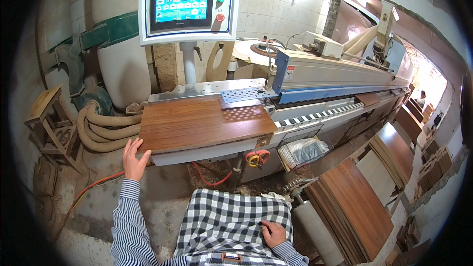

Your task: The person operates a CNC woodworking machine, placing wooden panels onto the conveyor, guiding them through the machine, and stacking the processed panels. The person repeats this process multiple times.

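Observation:
A brown wood-grain panel lies flat on the infeed table of a long edge banding machine. Its far right part passes beneath a perforated blue plate. At the panel's near left corner is my left hand, fingers spread and the tips against the left edge; it does not grasp the panel. My right hand rests low against my black and white checked apron, its fingers loosely curled with nothing visible in them.
A control screen stands behind the table. To the right are stacks of brown panels and a wire basket holding plastic. A wooden stool and ribbed hoses are at left. A red hose hangs below the table.

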A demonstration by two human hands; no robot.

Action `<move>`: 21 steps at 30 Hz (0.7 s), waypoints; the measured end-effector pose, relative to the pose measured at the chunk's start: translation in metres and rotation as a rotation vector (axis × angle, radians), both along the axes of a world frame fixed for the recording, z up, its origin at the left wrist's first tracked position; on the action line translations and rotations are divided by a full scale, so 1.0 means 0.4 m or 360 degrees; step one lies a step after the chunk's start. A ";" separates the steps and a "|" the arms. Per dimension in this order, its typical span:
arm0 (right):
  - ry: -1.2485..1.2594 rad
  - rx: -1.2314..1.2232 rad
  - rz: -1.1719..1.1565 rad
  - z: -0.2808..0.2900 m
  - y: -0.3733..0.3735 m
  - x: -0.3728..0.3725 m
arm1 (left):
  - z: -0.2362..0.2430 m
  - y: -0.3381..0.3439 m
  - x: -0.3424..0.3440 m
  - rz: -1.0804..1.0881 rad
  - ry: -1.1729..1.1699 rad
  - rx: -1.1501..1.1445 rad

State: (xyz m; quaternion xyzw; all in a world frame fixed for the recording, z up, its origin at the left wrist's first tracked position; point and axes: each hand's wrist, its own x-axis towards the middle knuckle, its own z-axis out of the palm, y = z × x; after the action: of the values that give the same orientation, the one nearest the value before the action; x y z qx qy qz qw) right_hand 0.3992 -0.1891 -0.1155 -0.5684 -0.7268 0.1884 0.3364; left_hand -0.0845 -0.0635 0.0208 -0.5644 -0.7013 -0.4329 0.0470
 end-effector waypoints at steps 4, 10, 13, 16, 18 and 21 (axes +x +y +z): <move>0.0003 0.0028 0.0007 -0.004 0.001 0.000 | 0.001 0.000 0.002 0.0007 -0.0025 0.0002; -0.0020 -0.0030 -0.0026 0.006 0.001 -0.004 | 0.021 0.005 0.042 0.0050 -0.0140 0.0007; -0.0037 -0.0027 -0.0013 0.010 0.002 -0.004 | 0.019 0.023 0.072 0.0102 -0.0058 -0.0001; 0.0000 -0.0032 -0.0008 0.010 0.002 -0.004 | 0.013 0.047 0.115 0.0093 0.0052 0.0070; 0.0095 -0.0122 -0.0063 -0.004 0.002 0.002 | 0.015 0.072 0.155 0.0038 0.0103 0.0099; 0.0489 -0.0333 -0.0209 -0.006 0.014 0.017 | 0.016 0.102 0.203 -0.0041 0.0206 0.0068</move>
State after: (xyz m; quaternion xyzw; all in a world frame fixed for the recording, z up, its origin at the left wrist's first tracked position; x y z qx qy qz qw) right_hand 0.4060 -0.1834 -0.1179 -0.6110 -0.6048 0.3251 0.3939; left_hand -0.0033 -0.0227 0.0273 -0.5990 -0.6802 -0.4109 0.0987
